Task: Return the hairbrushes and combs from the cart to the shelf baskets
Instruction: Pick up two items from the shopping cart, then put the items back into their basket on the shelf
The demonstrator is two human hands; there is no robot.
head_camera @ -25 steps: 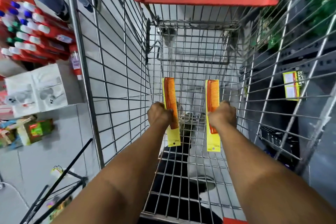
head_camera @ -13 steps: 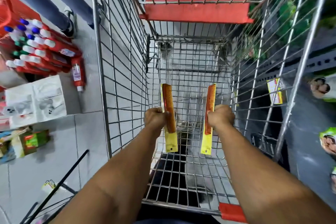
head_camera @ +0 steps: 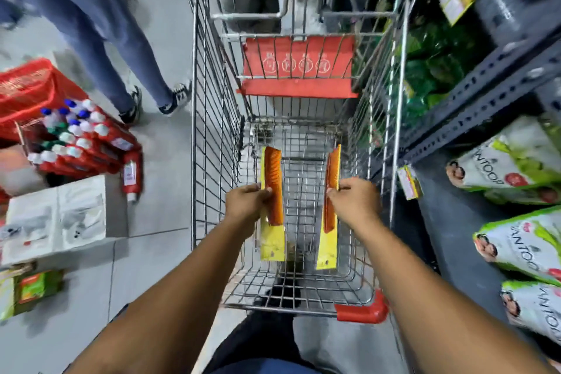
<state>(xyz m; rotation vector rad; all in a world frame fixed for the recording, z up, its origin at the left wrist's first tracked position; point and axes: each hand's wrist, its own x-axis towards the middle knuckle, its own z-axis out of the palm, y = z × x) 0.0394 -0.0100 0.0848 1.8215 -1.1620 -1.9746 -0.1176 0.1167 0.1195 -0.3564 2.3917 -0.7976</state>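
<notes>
I look down into a wire shopping cart (head_camera: 212, 136) with a red child-seat flap (head_camera: 299, 70). My left hand (head_camera: 246, 206) grips an orange comb on a yellow card (head_camera: 273, 185), held upright above the cart's floor. My right hand (head_camera: 355, 203) grips a second orange comb on a yellow card (head_camera: 331, 188), turned nearly edge-on. Both combs hang side by side inside the cart, apart from each other. No shelf baskets are in view.
A person in jeans and sneakers (head_camera: 130, 112) stands left of the cart. On the floor at left are a red crate of bottles (head_camera: 76, 136) and a white box (head_camera: 57, 218). A grey shelf (head_camera: 485, 100) with green-white bags (head_camera: 522, 246) runs along the right.
Both hands have lifted the combs higher in the cart. My view has pulled back and up, showing the cart's near edge, the person at left and the shelf at right.
</notes>
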